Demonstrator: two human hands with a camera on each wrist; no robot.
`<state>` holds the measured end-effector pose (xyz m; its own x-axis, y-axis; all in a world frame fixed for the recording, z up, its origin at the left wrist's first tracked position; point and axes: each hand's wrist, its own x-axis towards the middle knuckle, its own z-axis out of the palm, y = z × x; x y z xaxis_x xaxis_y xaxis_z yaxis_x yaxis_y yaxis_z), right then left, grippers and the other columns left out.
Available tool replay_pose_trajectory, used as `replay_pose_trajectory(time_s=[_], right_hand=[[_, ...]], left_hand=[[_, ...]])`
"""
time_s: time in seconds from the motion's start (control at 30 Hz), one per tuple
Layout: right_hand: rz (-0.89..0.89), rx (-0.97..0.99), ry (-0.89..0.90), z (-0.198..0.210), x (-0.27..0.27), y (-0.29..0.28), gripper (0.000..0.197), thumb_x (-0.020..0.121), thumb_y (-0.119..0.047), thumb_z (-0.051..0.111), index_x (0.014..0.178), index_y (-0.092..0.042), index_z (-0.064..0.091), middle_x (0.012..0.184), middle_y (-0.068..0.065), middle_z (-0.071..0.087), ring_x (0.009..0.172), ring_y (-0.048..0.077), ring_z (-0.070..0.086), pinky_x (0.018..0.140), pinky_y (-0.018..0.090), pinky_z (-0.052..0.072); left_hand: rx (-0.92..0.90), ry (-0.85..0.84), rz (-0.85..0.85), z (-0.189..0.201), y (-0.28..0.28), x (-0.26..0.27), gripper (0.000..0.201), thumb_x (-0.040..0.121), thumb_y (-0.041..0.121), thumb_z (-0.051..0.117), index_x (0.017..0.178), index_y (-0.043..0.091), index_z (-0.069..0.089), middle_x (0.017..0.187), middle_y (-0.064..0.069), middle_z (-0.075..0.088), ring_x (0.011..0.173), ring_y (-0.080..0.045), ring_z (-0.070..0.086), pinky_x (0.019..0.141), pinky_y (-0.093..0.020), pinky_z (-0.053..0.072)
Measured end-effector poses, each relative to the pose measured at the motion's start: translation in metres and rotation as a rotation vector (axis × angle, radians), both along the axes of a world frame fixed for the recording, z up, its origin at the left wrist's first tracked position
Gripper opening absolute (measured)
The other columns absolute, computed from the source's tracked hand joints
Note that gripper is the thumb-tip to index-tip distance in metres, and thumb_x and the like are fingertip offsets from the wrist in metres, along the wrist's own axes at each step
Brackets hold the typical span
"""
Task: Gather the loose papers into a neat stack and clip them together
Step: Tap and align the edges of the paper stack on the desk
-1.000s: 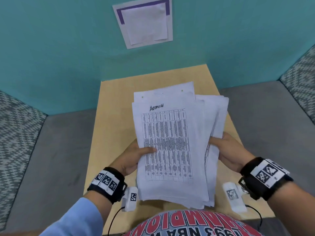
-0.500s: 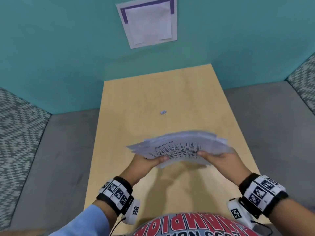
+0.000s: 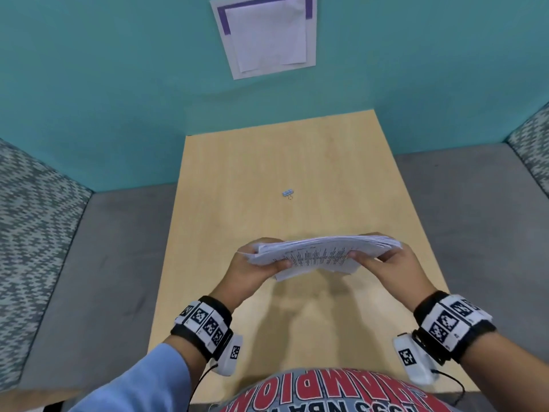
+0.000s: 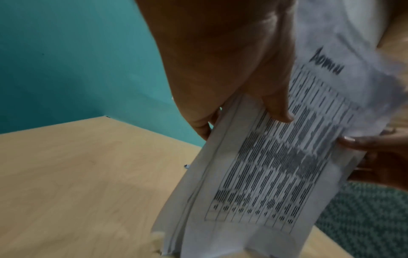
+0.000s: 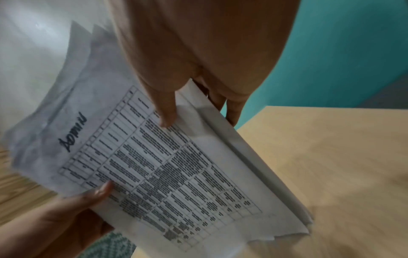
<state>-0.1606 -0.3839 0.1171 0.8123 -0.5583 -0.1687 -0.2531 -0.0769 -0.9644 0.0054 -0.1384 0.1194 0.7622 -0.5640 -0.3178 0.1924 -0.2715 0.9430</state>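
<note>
A stack of white papers [image 3: 320, 254] with a printed table and a handwritten heading stands tilted on its lower edge above the wooden table [image 3: 267, 156]. My left hand [image 3: 263, 263] grips its left side, thumb on the front sheet [image 4: 264, 174]. My right hand [image 3: 381, 260] grips the right side the same way, thumb on the print [image 5: 176, 174]. The sheets' edges are nearly even, with a few corners sticking out. In the left wrist view the lower edge seems to touch the table. A small blue binder clip [image 3: 287, 193] lies alone mid-table, beyond the papers.
The table abuts a teal wall [image 3: 118, 84] that carries a pinned sheet [image 3: 264, 34]. Grey bench seating [image 3: 113, 263] runs along both sides, with patterned cushions [image 3: 26, 221] at the outer edges. My shirt front fills the near edge of the head view.
The papers went from lying face-up toward me to standing nearly on edge, lower over the table. Their fanned sheets are closer together. The binder clip came into view.
</note>
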Motion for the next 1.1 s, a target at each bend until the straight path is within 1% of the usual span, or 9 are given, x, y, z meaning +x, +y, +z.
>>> replay_pose_trajectory(time_s=[0.07, 0.13, 0.23, 0.37, 0.47, 0.57, 0.73, 0.9, 1.1], right_hand=[[-0.036, 0.019, 0.017, -0.001, 0.005, 0.002, 0.019, 0.089, -0.013, 0.080, 0.108, -0.016, 0.079, 0.100, -0.005, 0.083, 0.101, 0.014, 0.077, 0.084, 0.019, 0.057], [-0.039, 0.003, 0.003, 0.006, 0.006, 0.004, 0.016, 0.092, -0.016, 0.077, 0.106, -0.025, 0.078, 0.097, -0.013, 0.082, 0.096, 0.005, 0.076, 0.083, 0.023, 0.056], [-0.067, 0.023, -0.078, 0.020, 0.002, 0.006, 0.017, 0.091, -0.012, 0.077, 0.103, -0.025, 0.075, 0.088, -0.021, 0.080, 0.084, -0.008, 0.073, 0.073, 0.008, 0.051], [0.007, -0.034, -0.113, 0.015, -0.004, 0.006, 0.028, 0.087, -0.007, 0.081, 0.110, -0.021, 0.075, 0.108, -0.005, 0.079, 0.102, 0.010, 0.074, 0.086, 0.019, 0.057], [-0.004, -0.035, -0.024, 0.005, 0.002, 0.006, 0.022, 0.091, -0.010, 0.078, 0.098, -0.030, 0.076, 0.095, -0.017, 0.079, 0.096, 0.012, 0.073, 0.075, 0.009, 0.052], [-0.059, -0.032, 0.005, 0.015, 0.009, 0.007, 0.013, 0.094, -0.017, 0.075, 0.097, -0.029, 0.075, 0.077, -0.028, 0.076, 0.074, -0.005, 0.070, 0.063, 0.003, 0.046], [-0.086, 0.018, -0.161, 0.035, 0.005, 0.006, 0.025, 0.087, -0.012, 0.082, 0.111, -0.018, 0.076, 0.100, -0.012, 0.082, 0.090, -0.002, 0.075, 0.076, 0.010, 0.056], [-0.020, -0.009, -0.080, 0.026, 0.004, 0.002, 0.024, 0.082, -0.006, 0.086, 0.100, -0.019, 0.077, 0.096, -0.006, 0.079, 0.085, 0.005, 0.072, 0.072, 0.010, 0.053], [0.031, 0.030, -0.076, 0.020, 0.011, 0.000, 0.016, 0.087, -0.007, 0.082, 0.092, -0.022, 0.079, 0.089, -0.008, 0.081, 0.081, 0.004, 0.072, 0.070, 0.011, 0.051]], left_hand=[[0.021, 0.003, 0.007, 0.004, -0.002, -0.001, 0.024, 0.086, -0.010, 0.082, 0.094, 0.012, 0.077, 0.078, 0.017, 0.081, 0.075, 0.008, 0.075, 0.071, -0.018, 0.057], [-0.012, -0.008, 0.054, 0.007, -0.002, 0.001, 0.029, 0.084, -0.003, 0.086, 0.098, 0.022, 0.080, 0.088, 0.017, 0.084, 0.086, 0.002, 0.079, 0.079, -0.021, 0.060], [-0.082, -0.013, 0.143, 0.011, -0.001, 0.003, 0.035, 0.081, 0.001, 0.090, 0.108, 0.020, 0.080, 0.101, 0.008, 0.086, 0.097, -0.008, 0.082, 0.082, -0.019, 0.063], [-0.021, -0.020, 0.066, 0.010, 0.000, -0.001, 0.038, 0.081, -0.004, 0.089, 0.114, 0.013, 0.078, 0.097, 0.018, 0.083, 0.091, 0.002, 0.078, 0.077, -0.016, 0.061], [0.061, -0.034, 0.030, 0.005, -0.002, -0.002, 0.022, 0.088, -0.004, 0.083, 0.108, 0.001, 0.079, 0.091, 0.007, 0.080, 0.081, -0.001, 0.073, 0.074, -0.020, 0.058], [0.028, -0.058, 0.065, 0.014, -0.006, 0.001, 0.022, 0.089, -0.002, 0.083, 0.098, 0.018, 0.083, 0.093, 0.009, 0.083, 0.086, -0.004, 0.077, 0.079, -0.017, 0.060], [-0.056, -0.092, 0.109, 0.033, -0.007, 0.004, 0.036, 0.082, -0.004, 0.087, 0.102, 0.024, 0.078, 0.093, 0.018, 0.085, 0.089, 0.003, 0.079, 0.077, -0.013, 0.060], [-0.003, -0.261, 0.102, 0.045, 0.001, 0.009, 0.054, 0.075, 0.007, 0.096, 0.120, 0.022, 0.071, 0.102, 0.001, 0.081, 0.094, -0.003, 0.072, 0.083, -0.016, 0.057], [0.232, -0.689, -0.140, 0.083, 0.001, 0.032, 0.027, 0.085, 0.029, 0.089, 0.109, 0.033, 0.078, 0.107, 0.017, 0.080, 0.100, -0.006, 0.072, 0.092, -0.030, 0.057]])
